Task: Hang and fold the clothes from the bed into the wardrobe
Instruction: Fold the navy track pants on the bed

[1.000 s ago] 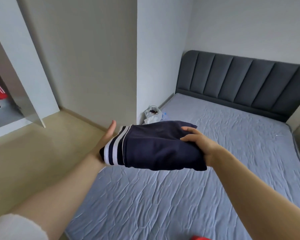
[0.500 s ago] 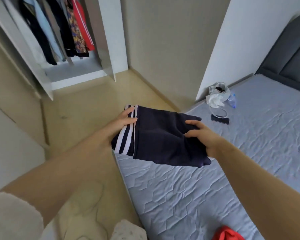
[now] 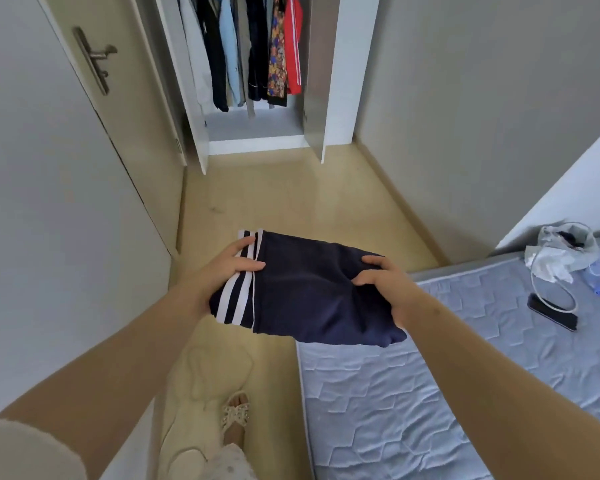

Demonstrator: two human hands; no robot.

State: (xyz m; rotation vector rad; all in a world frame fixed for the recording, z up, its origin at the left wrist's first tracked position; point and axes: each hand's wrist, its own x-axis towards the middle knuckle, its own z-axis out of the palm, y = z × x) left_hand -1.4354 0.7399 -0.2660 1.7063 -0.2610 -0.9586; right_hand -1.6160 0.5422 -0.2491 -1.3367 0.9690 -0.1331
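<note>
A folded navy garment (image 3: 309, 289) with white stripes at one end hangs in the air between my hands, above the floor beside the bed (image 3: 430, 393). My left hand (image 3: 229, 268) grips its striped end, fingers on top. My right hand (image 3: 385, 282) pinches the plain right end from above. The open wardrobe (image 3: 257, 140) stands straight ahead across the floor, with several hanging clothes (image 3: 253, 50) inside and a bare grey bottom shelf under them.
A closed door with a metal handle (image 3: 94, 60) lines the left side. On the bed's far corner lie a plastic bag (image 3: 561, 251), a cable and a phone (image 3: 553, 317). My sandalled foot (image 3: 236, 417) stands on the beige floor.
My view has swung left from the bed toward the wardrobe, which now sits ahead. Both hands keep hold of the folded garment and carry it off the bed's edge over the floor.
</note>
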